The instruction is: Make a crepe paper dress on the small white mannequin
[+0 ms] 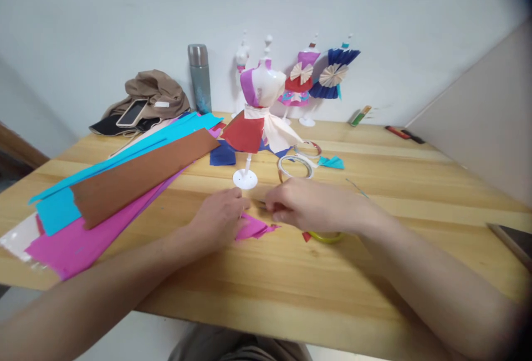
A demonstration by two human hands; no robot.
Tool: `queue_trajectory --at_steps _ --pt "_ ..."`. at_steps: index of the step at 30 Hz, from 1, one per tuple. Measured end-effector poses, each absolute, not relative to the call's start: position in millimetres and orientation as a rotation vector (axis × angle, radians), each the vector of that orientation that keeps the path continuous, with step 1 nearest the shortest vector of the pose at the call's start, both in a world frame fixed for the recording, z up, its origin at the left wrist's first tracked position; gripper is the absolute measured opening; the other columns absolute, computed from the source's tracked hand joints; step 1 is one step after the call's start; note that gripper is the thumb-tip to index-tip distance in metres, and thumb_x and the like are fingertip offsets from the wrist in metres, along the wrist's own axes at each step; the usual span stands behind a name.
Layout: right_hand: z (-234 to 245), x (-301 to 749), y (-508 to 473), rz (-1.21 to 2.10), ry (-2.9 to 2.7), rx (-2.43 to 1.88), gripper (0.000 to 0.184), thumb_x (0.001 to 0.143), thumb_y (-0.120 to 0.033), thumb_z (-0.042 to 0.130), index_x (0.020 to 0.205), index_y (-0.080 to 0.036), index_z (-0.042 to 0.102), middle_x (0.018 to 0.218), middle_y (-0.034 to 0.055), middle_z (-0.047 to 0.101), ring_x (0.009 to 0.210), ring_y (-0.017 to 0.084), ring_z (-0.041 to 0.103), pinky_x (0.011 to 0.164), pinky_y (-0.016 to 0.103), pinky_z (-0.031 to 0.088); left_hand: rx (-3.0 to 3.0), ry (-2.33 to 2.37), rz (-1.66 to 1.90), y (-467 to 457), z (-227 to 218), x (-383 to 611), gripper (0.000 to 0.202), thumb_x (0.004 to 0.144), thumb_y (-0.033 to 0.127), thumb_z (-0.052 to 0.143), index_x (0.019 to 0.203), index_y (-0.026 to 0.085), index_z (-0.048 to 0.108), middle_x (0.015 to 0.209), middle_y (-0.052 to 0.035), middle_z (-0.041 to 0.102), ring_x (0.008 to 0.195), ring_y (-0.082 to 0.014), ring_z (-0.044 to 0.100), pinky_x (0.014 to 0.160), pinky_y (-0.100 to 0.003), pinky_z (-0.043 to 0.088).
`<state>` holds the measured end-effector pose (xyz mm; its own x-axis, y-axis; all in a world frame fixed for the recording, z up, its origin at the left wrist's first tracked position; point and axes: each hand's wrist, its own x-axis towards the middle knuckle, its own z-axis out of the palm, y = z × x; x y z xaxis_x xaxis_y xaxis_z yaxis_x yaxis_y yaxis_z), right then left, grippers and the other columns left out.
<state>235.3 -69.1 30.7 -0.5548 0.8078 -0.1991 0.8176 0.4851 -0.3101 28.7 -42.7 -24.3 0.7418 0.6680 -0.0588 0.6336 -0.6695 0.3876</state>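
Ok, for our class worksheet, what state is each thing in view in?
Front mannequin, upright, partly dressed
Blue-dressed mannequin, upright
Flask, upright, lid on
Phone, face up, screen dark
Brown sheet, lying over blue sheets
Pink scrap, creased, at left hand
White roll, lying flat
Yellow roll, lying flat, partly hidden
Right hand, curled; contents unclear

hat: table's far left corner | phone: lying on hat | flask: upright, far edge, left of middle | dark flat thing: right edge

Small pink piece — partly hidden
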Motion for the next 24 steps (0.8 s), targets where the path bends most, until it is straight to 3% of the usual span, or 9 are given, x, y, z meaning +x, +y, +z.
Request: queue_trajectory --at_steps 6,10,13,16,19,22,24 --pt "36.6 240.5 -63.0 -0.673 2.656 1.447 0.019 0.086 -0.01 0.051 0.074 -0.02 0.062 0.066 0.0005 0.058 0.06 0.013 0.048 0.057 0.027 0.03 2.415 1.067 0.308 -44.4 -21.0 31.6 0.019 0.082 0.024 0.059 0.066 0.018 0.052 0.074 -0.0032 0.059 0.074 -0.0174 0.053 0.065 -0.029 0.037" --pt "38.1 242.3 -57.2 -0.982 2.714 1.675 0.03 0.096 -0.036 0.045 0.081 -0.017 0.063 0.076 0.0035 0.063 0.068 0.015 0.055 0.063 0.028 0.039 1.941 1.06 0.604 -44.6 -20.1 33.3 0.023 0.082 0.033 0.062 0.067 0.018 0.053 0.067 0.0007 0.058 0.065 -0.0132 0.051 0.058 -0.025 0.034" --pt "27.6 238.1 -53.7 -1.23 2.712 1.886 0.026 0.085 -0.039 0.062 0.094 -0.016 0.065 0.082 0.0047 0.067 0.072 0.016 0.057 0.064 0.028 0.041 1.68 0.998 0.735 -43.8 -18.9 35.3 0.026 0.076 0.034 0.068 0.065 0.017 0.051 0.063 0.0021 0.056 0.06 -0.0106 0.049 0.056 -0.023 0.033" --pt "17.6 233.4 -50.0 -1.423 2.684 1.983 0.015 0.072 -0.029 0.068 0.08 -0.017 0.061 0.067 -0.0005 0.06 0.061 0.013 0.051 0.056 0.025 0.036 1.512 0.955 0.799 -41.6 -17.7 37.3 0.031 0.07 0.037 0.073 0.063 0.017 0.049 0.061 0.0014 0.058 0.058 -0.0103 0.051 0.056 -0.024 0.035" --pt "15.2 231.7 -48.5 -1.622 2.645 1.943 0.015 0.072 -0.031 0.065 0.07 -0.019 0.056 0.06 -0.0028 0.055 0.054 0.011 0.047 0.053 0.025 0.035 1.361 0.917 0.846 -39.3 -17.9 38.8 0.031 0.061 0.036 0.078 0.074 0.018 0.056 0.063 0.0008 0.063 0.06 -0.013 0.058 0.058 -0.025 0.041" --pt "14.7 230.9 -49.9 -1.685 2.666 1.848 0.017 0.071 -0.032 0.066 0.067 -0.019 0.056 0.06 -0.0027 0.056 0.054 0.011 0.048 0.054 0.025 0.036 1.305 0.851 0.833 -39.3 -18.7 39.4 0.044 0.056 0.033 0.081 0.093 0.017 0.063 0.068 0.0008 0.067 0.062 -0.0138 0.061 0.06 -0.026 0.045" --pt "12.9 230.2 -50.7 -1.711 2.692 1.78 0.018 0.072 -0.032 0.067 0.066 -0.019 0.056 0.059 -0.003 0.054 0.054 0.01 0.047 0.053 0.025 0.035 1.317 0.844 0.798 -40.4 -18.9 39.3 0.04 0.057 0.034 0.081 0.088 0.015 0.066 0.067 -0.0003 0.067 0.059 -0.012 0.058 0.057 -0.024 0.042"
